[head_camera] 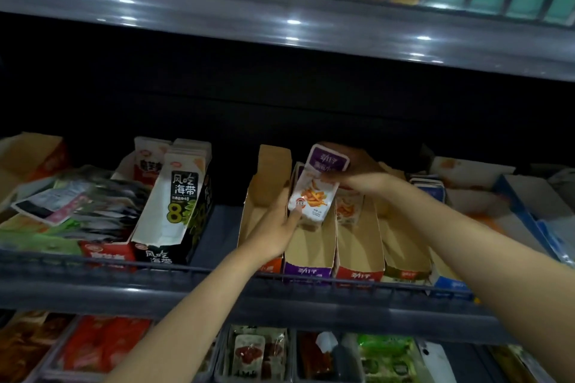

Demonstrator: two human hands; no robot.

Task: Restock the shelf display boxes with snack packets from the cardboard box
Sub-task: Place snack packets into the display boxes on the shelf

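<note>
Shelf (217, 286), 2 hands (273, 224) gripping packets (314, 193)

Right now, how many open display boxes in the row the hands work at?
4: orange-front under the left hand, purple-front, red-front, green-front. Blue ones further right may continue the row.

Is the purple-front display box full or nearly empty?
Nearly empty: the purple-front display box shows bare cardboard floor; only the packets held at its back.
</note>
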